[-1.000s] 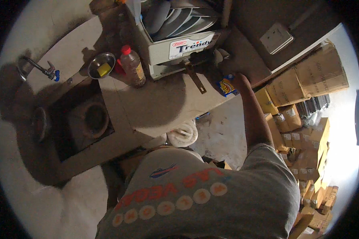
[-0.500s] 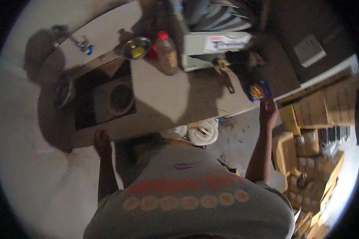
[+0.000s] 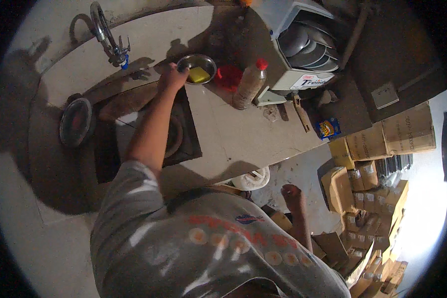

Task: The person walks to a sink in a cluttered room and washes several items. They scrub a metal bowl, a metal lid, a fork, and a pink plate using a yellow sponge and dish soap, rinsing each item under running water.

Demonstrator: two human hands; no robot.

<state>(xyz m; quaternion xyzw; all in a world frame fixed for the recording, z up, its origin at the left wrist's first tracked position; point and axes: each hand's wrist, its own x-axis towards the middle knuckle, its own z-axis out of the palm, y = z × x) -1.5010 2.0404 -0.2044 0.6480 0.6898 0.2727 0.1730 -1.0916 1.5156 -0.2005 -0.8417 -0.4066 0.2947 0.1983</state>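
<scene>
Looks like only the grabbing part is done: left hand's (image 3: 173, 78) grip seems closed on the left rim of the steel bowl (image 3: 195, 59), far side of the desk (image 3: 213, 131), left of the plastic bottle (image 3: 249, 87). Can't tell if it's lifted. Yellow sponge (image 3: 199, 75) sits inside, not taken out. Right hand's (image 3: 292, 193) curled off the near edge, can't tell if it's holding anything.

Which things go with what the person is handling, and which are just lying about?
Being handled, it seems:
metal bowl, left hand at its rim
yellow block inside it

Apparently just lying about:
red-capped bottle
blue packet
cardboard boxes
</scene>
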